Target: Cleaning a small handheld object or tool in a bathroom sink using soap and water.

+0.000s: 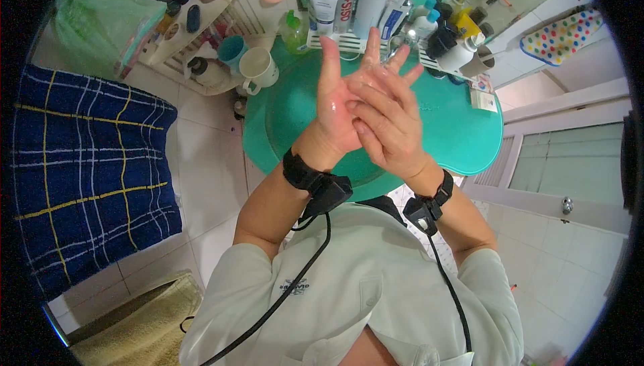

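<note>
Over a green washbasin (446, 128), my two hands meet. My left hand (335, 108) is open, palm up, with its fingers and thumb spread; the palm glistens with something wet. Across that palm lie the fingers of my right hand (396, 128), slightly bent and pressed on the skin, back of the hand upward. No object shows between the two palms, though the contact spot is partly hidden. Each wrist wears a black strap with a small device, the left one (329, 191) and the right one (424, 213), with a cable running down.
Behind the basin stand several bottles (372, 0) and tubes, plus a metal faucet (392, 47). At the left are a white mug (258, 71), a green pump bottle (294, 34) and a shelf (201, 20). A blue checked towel (94, 171) hangs far left; a door (570, 165) is at right.
</note>
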The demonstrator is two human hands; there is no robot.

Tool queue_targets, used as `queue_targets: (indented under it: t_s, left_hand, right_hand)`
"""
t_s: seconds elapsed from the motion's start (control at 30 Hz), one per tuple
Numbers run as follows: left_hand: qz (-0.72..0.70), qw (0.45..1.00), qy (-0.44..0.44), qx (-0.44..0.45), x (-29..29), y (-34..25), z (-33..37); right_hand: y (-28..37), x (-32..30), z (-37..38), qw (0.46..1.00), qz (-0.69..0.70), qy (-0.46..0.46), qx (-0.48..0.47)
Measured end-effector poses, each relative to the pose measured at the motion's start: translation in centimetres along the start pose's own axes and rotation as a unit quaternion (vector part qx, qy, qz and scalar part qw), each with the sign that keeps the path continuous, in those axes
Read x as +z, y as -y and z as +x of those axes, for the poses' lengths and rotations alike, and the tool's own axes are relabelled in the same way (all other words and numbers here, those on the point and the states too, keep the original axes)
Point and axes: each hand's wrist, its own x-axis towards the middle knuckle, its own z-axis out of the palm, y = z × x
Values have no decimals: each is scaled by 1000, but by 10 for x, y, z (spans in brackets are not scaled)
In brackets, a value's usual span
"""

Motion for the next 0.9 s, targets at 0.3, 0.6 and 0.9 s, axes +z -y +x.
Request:
queue_targets:
  t_s: [0.3,0.6,0.9]
  left_hand:
    - [0,1000,-19,-7,2,0,-1]
    - [-66,997,-46,9,5,2,0]
    - [7,1000,-8,4,5,-2,-2]
  right_hand:
    - [-1,6,-5,999,20,-23,14]
    - [2,2,-6,1000,7,-9,18]
    - [7,-2,-2,1000,-23,8,1]
